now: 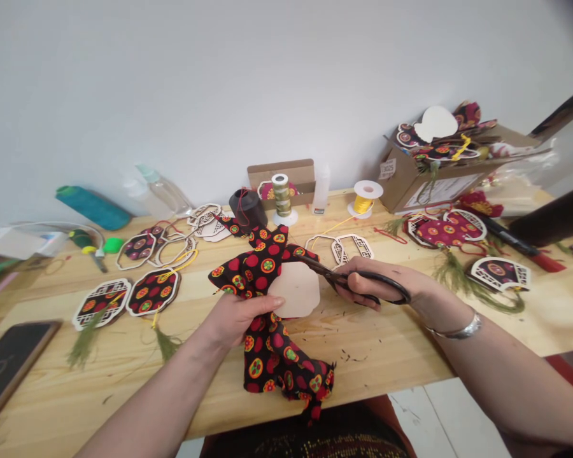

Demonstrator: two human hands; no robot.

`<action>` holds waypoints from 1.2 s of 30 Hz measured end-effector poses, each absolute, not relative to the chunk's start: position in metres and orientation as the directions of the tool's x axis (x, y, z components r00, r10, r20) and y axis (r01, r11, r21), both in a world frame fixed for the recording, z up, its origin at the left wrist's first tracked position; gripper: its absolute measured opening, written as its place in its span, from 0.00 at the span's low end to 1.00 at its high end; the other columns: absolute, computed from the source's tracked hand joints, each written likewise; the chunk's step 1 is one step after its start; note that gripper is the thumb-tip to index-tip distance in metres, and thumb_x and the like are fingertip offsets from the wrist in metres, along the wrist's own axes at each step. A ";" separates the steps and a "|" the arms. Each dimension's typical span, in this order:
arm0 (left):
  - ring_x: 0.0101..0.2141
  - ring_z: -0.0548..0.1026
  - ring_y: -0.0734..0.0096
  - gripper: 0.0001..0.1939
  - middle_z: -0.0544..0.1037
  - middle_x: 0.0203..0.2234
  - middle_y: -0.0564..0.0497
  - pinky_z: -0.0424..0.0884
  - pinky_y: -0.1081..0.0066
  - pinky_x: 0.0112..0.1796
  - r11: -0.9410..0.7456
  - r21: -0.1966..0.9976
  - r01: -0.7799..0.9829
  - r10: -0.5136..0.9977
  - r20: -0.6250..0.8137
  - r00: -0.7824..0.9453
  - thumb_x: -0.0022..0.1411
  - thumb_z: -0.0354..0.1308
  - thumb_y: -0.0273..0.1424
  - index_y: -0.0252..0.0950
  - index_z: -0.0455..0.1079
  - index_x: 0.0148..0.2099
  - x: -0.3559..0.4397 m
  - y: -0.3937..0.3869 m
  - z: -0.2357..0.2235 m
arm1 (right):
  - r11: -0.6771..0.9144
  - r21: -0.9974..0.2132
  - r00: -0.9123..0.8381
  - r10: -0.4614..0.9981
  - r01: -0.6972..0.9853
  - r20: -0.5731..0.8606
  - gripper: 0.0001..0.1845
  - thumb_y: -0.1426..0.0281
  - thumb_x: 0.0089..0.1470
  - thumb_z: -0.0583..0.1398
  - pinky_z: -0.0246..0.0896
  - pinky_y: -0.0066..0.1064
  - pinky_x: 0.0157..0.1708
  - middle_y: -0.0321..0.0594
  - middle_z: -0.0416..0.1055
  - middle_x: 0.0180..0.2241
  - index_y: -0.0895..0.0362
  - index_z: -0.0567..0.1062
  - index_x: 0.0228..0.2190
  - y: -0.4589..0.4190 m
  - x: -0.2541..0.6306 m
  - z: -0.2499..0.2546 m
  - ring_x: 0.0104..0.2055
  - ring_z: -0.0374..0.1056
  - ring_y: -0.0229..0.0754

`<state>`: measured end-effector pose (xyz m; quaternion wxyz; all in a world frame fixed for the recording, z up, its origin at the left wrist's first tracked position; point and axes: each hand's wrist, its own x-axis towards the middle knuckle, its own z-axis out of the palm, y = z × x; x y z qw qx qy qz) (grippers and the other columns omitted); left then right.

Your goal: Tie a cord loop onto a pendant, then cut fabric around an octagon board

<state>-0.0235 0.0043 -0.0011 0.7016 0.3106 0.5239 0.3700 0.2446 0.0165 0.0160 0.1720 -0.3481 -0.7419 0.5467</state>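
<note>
Hands (232, 318) on scissors (333, 276) and fabric (256, 367), ornament-filled box (397, 187)

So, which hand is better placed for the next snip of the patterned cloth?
Likely the right hand: it holds the scissors, pointed at the patterned cloth beside the pale card. The left hand grips cloth and card.

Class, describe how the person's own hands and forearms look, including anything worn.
The left hand and right hand are ungloved, and no sleeves cover the visible forearms. A shiny silver-coloured bracelet circles the right wrist; the left wrist shows none.
</note>
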 end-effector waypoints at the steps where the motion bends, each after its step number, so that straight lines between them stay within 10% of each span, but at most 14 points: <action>1: 0.36 0.81 0.46 0.15 0.83 0.31 0.41 0.76 0.52 0.44 0.537 0.822 -0.189 0.842 -0.510 0.173 0.36 0.73 0.25 0.31 0.80 0.33 -0.023 0.004 -0.001 | 0.151 -0.930 -0.686 0.716 0.336 -0.132 0.27 0.47 0.61 0.47 0.52 0.29 0.20 0.32 0.59 0.20 0.57 0.68 0.28 0.016 0.244 0.016 0.21 0.56 0.33; 36: 0.38 0.81 0.51 0.17 0.84 0.34 0.45 0.77 0.58 0.43 0.481 0.870 -0.111 0.871 -0.459 0.178 0.36 0.73 0.26 0.34 0.80 0.34 -0.026 0.004 -0.002 | 0.218 -0.871 -0.765 0.598 0.441 -0.238 0.33 0.39 0.48 0.55 0.33 0.27 0.17 0.28 0.45 0.18 0.56 0.58 0.17 0.040 0.255 0.024 0.21 0.40 0.30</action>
